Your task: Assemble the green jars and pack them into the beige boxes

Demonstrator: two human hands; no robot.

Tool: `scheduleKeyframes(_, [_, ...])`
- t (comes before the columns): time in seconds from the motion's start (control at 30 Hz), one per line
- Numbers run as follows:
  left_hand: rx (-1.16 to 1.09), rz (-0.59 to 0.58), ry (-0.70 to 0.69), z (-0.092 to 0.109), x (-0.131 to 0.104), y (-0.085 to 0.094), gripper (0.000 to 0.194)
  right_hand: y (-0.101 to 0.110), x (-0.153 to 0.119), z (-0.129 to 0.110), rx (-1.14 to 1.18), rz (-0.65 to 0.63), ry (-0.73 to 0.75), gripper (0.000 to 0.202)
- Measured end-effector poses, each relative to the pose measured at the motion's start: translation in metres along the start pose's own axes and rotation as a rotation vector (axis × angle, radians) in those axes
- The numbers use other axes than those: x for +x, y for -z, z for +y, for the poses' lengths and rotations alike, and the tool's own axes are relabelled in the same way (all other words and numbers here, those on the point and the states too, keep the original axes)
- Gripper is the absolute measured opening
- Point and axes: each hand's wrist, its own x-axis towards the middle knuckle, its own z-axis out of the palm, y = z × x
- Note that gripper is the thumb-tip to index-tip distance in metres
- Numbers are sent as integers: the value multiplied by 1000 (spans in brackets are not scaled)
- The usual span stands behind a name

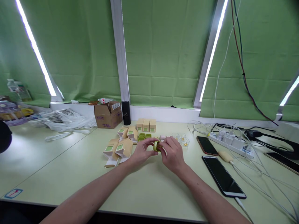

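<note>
Above the table's middle, my left hand (143,151) grips a small green container (156,146) between thumb and fingers. My right hand (172,152) closes on the container's right side, its fingertips at the opening; whether they pinch anything small is hidden. Just behind my hands stand several similar green containers (141,137). To their right lie clear plastic cups (185,142) with small yellowish bits in them. Opened kraft-paper boxes (124,148) with green labels lie left of my left hand. Three closed kraft boxes (146,125) stand in a row farther back.
A brown cardboard box (107,116) and a black cylinder (126,113) stand near the wall. White strapped bags (63,119) are heaped at left. On the right lie a phone (223,176), another phone (207,145), a power strip (231,144) and tangled cables.
</note>
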Motion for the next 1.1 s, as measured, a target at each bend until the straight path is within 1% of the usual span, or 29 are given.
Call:
scheduleKeyframes(0.23, [42, -7, -8, -1, -1, 1, 50, -3, -2, 2, 27, -11, 24, 16])
scheduleKeyframes(0.4, [38, -11, -15, -1, 1, 3, 49, 0, 0, 5, 48, -23, 51, 14])
scheduleKeyframes(0.43, [35, -13, -20, 0, 1, 4, 49, 1, 0, 6, 63, -28, 64, 15])
scheduleKeyframes(0.53, [47, 3, -43, 2, 2, 8, 49, 6, 0, 10, 145, -17, 90, 27])
scheduleKeyframes(0.63, [160, 78, -74, 7, 1, 9, 47, 9, -1, 10, 226, 12, 39, 40])
scheduleKeyframes(0.7, [264, 126, -83, 12, 0, 8, 47, 8, -2, 9, 249, -19, -7, 51])
scheduleKeyframes(0.77, [339, 134, -90, 16, -1, 5, 47, 5, -4, 8, 263, -75, -24, 59])
scheduleKeyframes(0.87, [385, 102, -110, 20, -3, 1, 48, -1, -7, 7, 315, -108, -47, 56])
scheduleKeyframes(0.97, [355, 95, -136, 21, -5, 1, 56, -6, -9, 8, 401, -91, -115, 51])
scheduleKeyframes(1.0, [338, 97, -144, 21, -5, 1, 55, -6, -10, 8, 426, -82, -138, 50])
scheduleKeyframes(1.03, [329, 102, -149, 21, -6, 1, 51, -7, -10, 8, 445, -73, -159, 49])
scheduleKeyframes(1.1, [325, 114, -148, 22, -7, 2, 36, -7, -10, 8, 462, -49, -192, 47])
